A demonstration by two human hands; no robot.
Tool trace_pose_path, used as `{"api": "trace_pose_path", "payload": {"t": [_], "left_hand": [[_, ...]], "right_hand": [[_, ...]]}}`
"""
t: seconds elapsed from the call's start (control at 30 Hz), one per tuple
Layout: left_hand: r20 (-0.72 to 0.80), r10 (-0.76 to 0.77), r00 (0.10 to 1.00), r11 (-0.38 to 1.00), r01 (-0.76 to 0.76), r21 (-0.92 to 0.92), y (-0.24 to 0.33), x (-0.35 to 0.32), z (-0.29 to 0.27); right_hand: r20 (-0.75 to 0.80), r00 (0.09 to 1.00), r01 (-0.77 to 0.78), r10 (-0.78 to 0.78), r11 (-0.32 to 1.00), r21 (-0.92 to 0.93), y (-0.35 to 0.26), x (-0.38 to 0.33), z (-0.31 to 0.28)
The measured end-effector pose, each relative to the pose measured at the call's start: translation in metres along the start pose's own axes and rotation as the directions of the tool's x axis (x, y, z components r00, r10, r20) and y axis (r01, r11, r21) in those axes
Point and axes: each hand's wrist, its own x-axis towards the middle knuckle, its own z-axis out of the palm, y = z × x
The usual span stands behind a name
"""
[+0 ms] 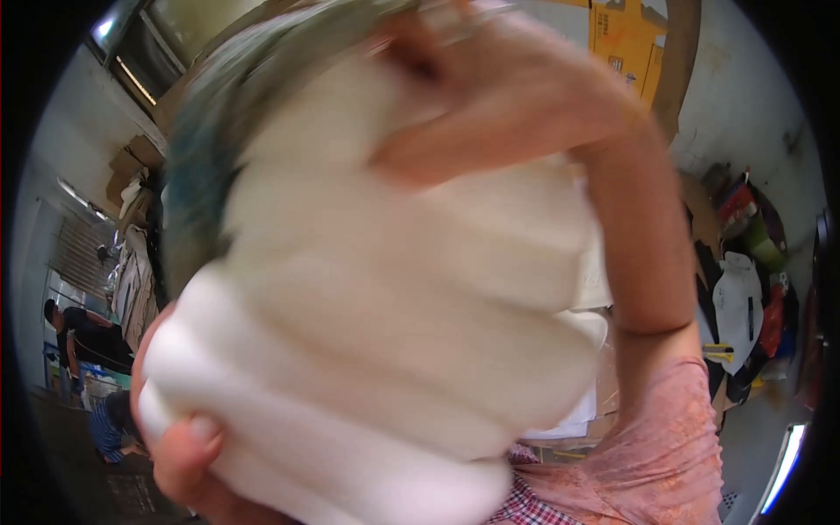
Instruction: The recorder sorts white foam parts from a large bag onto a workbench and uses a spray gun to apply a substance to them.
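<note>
— Grasping what with left grip (185, 455)?
— Clasping a stack of white, rounded pieces (385, 324) at its lower-left edge.
— Holding anything with right grip (516, 101)?
— Overlapping the stack's upper part, showing too blurred for telling whether clenching or releasing.
— Finding the stack where?
— Filling mid-view, bordering blurred greenish material (199, 175) at upper left.

This place seems to be a small workshop, not a home. The stack of many similar white pieces (394, 306) suggests work in quantity. Behind it there is printed yellow cardboard (623, 52), and on the right a crowded heap of mixed materials (752, 227) lies against a stained wall (744, 79), with a yellow cutter-like tool (719, 353) near it. On the left, brown cardboard (131, 171) and pale sheets (136, 280) are piled up, and two other persons (92, 337) are seen farther back.
</note>
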Motion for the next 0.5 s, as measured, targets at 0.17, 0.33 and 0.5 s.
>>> {"api": "trace_pose_path", "payload": {"t": [0.17, 0.33, 0.5], "left_hand": [[0.362, -0.131, 0.923, 0.953, 0.218, -0.209, -0.05, 0.05, 0.108], [0.273, -0.45, 0.85, 0.844, 0.505, -0.18, -0.119, 0.03, 0.078], [-0.089, -0.236, 0.968, 0.963, 0.22, -0.155, -0.079, -0.009, -0.033]], "right_hand": [[0.332, 0.795, -0.351, 0.508, 0.831, -0.432, 0.043, -0.025, -0.062], [0.422, 0.766, -0.463, 0.484, 0.872, -0.16, 0.146, -0.089, 0.034], [0.518, 0.831, -0.207, 0.204, 0.977, -0.053, 0.066, 0.006, 0.164]]}}
